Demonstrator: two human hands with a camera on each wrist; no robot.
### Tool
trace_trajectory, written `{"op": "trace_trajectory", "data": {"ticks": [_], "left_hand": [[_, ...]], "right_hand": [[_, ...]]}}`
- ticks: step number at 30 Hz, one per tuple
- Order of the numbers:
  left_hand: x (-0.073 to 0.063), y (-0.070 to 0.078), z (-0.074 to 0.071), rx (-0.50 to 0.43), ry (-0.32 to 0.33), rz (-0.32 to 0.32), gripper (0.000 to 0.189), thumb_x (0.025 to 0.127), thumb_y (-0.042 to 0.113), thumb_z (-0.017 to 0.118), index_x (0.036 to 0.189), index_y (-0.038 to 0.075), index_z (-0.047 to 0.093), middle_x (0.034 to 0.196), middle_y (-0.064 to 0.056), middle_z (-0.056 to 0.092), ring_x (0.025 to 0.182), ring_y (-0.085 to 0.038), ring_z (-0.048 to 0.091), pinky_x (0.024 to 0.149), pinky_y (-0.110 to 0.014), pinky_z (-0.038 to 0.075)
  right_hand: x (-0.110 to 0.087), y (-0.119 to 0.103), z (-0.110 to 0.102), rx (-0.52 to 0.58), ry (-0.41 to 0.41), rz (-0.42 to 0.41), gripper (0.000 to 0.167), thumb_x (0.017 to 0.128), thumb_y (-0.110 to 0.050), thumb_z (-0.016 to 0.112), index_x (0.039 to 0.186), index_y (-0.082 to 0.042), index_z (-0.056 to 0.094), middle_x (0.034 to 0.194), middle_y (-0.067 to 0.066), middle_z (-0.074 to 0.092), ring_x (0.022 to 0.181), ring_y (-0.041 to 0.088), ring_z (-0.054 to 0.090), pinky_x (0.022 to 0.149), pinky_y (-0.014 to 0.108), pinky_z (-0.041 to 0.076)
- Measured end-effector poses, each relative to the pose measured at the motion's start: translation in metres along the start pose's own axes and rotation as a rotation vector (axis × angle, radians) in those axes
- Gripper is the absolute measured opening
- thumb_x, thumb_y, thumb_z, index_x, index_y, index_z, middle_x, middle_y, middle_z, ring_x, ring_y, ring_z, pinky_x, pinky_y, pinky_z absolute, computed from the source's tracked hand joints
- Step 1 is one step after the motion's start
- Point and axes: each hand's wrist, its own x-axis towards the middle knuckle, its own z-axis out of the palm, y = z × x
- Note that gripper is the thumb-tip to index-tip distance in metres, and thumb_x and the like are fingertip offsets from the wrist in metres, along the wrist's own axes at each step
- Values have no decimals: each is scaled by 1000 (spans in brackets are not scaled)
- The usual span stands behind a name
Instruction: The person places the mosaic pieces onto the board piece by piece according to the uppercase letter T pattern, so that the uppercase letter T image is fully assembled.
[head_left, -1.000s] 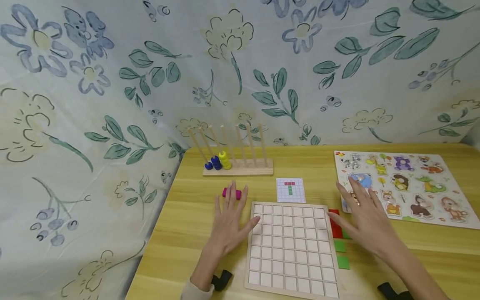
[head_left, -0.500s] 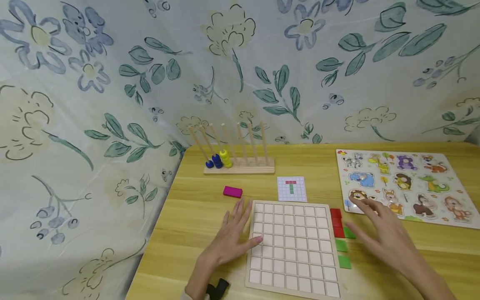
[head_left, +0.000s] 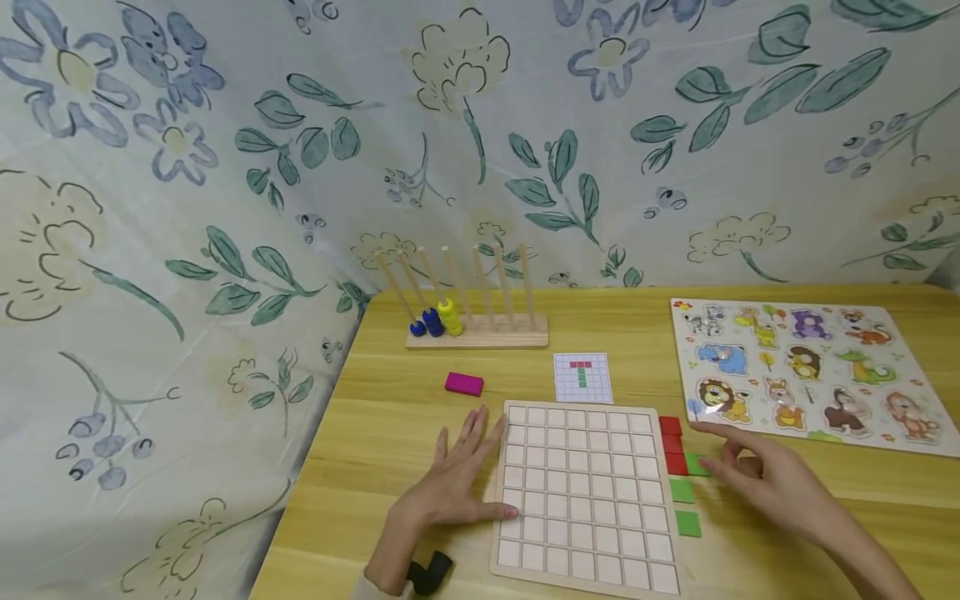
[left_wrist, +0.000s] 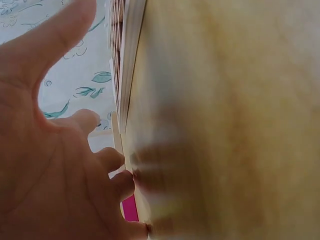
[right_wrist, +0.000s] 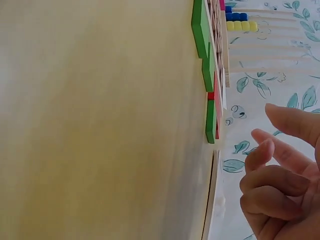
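Note:
My left hand [head_left: 450,479] lies at the left edge of a wooden grid board [head_left: 577,504], fingers spread and thumb reaching over the rim. The board's square cells hold no tiles. On the right, my right hand [head_left: 776,483] hovers beside the tiles, index finger stretched out and the other fingers bent. Red square tiles [head_left: 672,446] stand in a column along the board's right edge, with green square tiles [head_left: 682,491] beside and below them. In the right wrist view, the thumb and index finger of the right hand [right_wrist: 280,180] are apart with nothing between them.
A pattern card [head_left: 582,378] with a red and green T lies behind the board. To its left are a magenta block [head_left: 464,384] and a peg stand [head_left: 487,335] with blue and yellow beads. An animal puzzle [head_left: 813,375] lies at the back right, before a floral cloth [head_left: 450,125].
My left hand has drawn back from near the magenta block to the board's side. The right hand has come down off the puzzle to the tiles, its fingers bending.

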Motion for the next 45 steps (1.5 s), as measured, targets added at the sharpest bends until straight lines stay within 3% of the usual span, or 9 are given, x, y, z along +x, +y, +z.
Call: {"op": "trace_trajectory", "data": {"ticks": [5,11,18,25,37,45], "left_hand": [[1,-1,0,-7,-17,21,125,80,64,80,168,24,1,174,-11,-14,162,-31,-12,124,-69,-11],[4,0,-1,3,-48,13,129,76,63,83,168,24,2,173,-13,-17,162,-33,-14,124,-68,-12],[4,-1,-2,17,-64,9,132,73,60,88,168,22,5,173,-13,-17,162,-33,-14,125,-67,-12],[3,-2,-1,33,-66,26,135,71,58,90,168,20,4,173,-16,-18,161,-35,-15,125,-68,-12],[3,-3,0,24,-62,35,138,69,57,91,168,20,4,173,-16,-18,161,-35,-15,125,-68,-13],[2,-4,0,9,-63,30,137,69,56,91,168,21,3,173,-15,-19,161,-34,-16,125,-68,-13]], "right_hand": [[7,1,-4,88,-96,96,39,99,-16,71,137,-8,65,71,-7,49,53,0,40,44,25,35],[14,5,-7,110,-171,191,42,101,-25,68,141,-12,63,65,-6,45,53,6,39,46,28,35],[25,7,-6,105,-150,184,36,101,-23,68,136,-11,67,61,-7,37,50,3,32,45,28,33],[35,7,-5,102,-160,245,38,101,-30,69,135,-13,69,58,-9,30,50,2,25,45,29,31],[43,7,5,26,-161,284,42,97,-35,73,131,-10,72,56,-10,31,50,3,25,47,27,29],[48,3,7,2,-172,284,38,99,-26,71,132,-6,71,57,-9,30,51,3,23,48,24,25]]}}
